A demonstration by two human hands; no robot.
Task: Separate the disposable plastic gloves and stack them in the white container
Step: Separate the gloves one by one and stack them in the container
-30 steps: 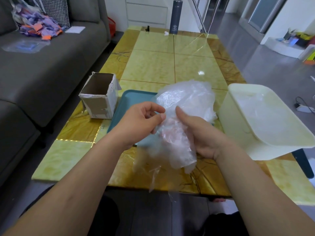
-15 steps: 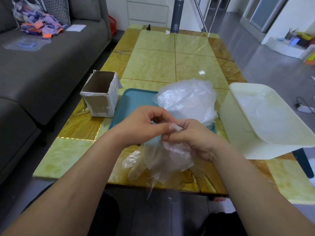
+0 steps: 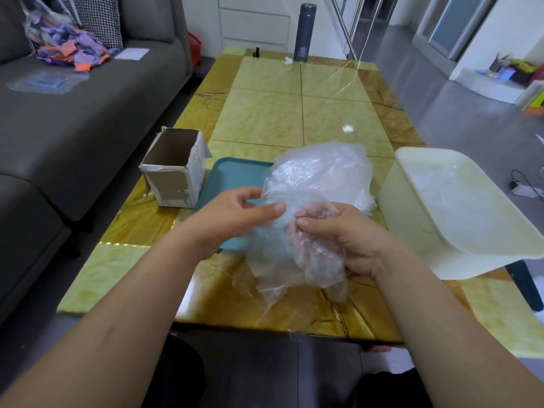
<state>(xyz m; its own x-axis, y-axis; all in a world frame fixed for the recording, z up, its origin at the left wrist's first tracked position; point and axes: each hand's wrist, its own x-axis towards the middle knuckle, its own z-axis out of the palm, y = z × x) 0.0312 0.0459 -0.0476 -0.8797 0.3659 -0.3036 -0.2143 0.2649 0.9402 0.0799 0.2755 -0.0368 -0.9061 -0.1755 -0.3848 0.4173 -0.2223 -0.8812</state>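
Note:
A heap of clear disposable plastic gloves (image 3: 321, 175) lies on a teal tray (image 3: 235, 175) in the middle of the table. In front of it, both hands hold a small bunch of clear gloves (image 3: 297, 260) that hangs down over the table's near edge. My left hand (image 3: 235, 216) pinches the top of the bunch between thumb and fingers. My right hand (image 3: 338, 237) grips the same bunch from the right, its fingers partly under the film. The white container (image 3: 412, 207) stands at the right, with some clear plastic inside.
An open cardboard box (image 3: 173, 172) stands left of the tray. A dark flask (image 3: 304, 32) stands at the table's far end. A grey sofa (image 3: 73, 113) with coloured scraps runs along the left. Grey floor and clutter lie to the right.
The hands, pressed together half a second ago, have parted slightly. The bunch of gloves now spreads wider between them and sits a little higher.

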